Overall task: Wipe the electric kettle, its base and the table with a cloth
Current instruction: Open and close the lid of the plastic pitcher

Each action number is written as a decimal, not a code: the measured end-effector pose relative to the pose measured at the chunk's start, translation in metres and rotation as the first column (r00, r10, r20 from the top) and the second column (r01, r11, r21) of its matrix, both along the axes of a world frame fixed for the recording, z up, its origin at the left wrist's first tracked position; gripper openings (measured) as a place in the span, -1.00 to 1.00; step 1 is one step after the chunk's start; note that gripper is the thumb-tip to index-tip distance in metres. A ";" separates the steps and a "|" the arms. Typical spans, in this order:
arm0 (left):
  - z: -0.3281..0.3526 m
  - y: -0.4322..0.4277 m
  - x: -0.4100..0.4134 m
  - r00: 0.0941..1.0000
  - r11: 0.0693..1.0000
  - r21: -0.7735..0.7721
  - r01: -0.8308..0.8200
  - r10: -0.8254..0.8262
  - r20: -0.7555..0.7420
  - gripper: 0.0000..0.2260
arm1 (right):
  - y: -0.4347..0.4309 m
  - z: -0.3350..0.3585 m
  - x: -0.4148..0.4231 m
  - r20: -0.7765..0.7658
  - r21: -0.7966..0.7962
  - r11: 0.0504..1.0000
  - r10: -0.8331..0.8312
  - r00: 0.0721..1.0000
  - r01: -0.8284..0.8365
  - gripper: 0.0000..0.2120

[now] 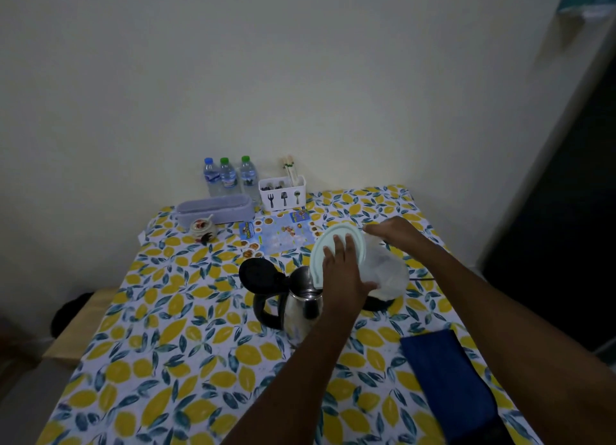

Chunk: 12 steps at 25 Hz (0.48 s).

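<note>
The steel electric kettle (300, 308) stands mid-table with its black lid (258, 274) flipped open and its black handle to the left. Its black base (380, 303) lies just to its right, mostly covered. My left hand (343, 274) presses on a pale round lid (333, 241), held tilted on edge above the kettle's right side. My right hand (393, 231) grips the top of a translucent white container (388, 271) that sits over the base; I cannot tell exactly what it is. A dark blue cloth (443, 378) lies folded on the table under my right forearm.
The lemon-print table (166, 361) backs onto a wall. Along the back stand three water bottles (228, 176), a white cutlery holder (282, 194), a lilac box (213, 209) and a small jar (201, 227). A printed leaflet (280, 234) lies behind the kettle. A wooden stool (83, 328) is at the left.
</note>
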<state>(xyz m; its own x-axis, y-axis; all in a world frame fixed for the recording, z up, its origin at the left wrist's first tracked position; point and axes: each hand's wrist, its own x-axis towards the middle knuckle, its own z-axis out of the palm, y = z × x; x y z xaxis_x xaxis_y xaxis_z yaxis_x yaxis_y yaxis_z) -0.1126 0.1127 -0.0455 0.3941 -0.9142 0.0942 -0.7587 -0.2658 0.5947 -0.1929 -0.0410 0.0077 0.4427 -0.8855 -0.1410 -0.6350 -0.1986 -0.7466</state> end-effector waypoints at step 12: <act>-0.002 -0.002 -0.004 0.995 0.996 -0.066 -0.067 0.061 -0.082 -0.03 | 0.000 0.016 0.007 -0.117 -0.074 0.987 0.135 0.984 -0.144 -0.50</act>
